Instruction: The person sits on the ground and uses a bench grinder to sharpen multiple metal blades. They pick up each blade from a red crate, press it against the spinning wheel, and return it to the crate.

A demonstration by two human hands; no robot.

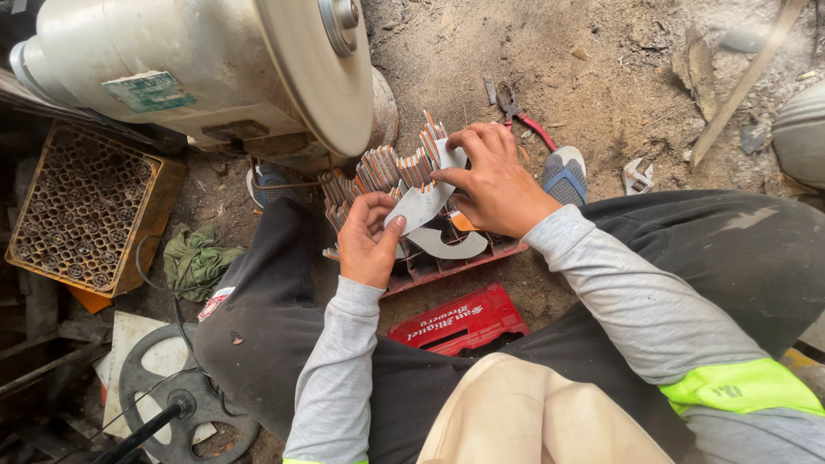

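Note:
My left hand and my right hand together hold a flat, curved grey metal blade blank above a red plastic crate. The left grips its lower end, while the right pinches its upper end. Behind it, several similar curved pieces with orange edges stand stacked on edge in the crate. Another curved grey piece lies flat in the crate below my hands. I sit with my knees spread, in dark trousers and grey sleeves.
A large grinding machine with a round disc stands at the upper left. A yellow crate of tubes, a green rag, a second red crate, red-handled pliers and a dark wheel lie on the dirt floor.

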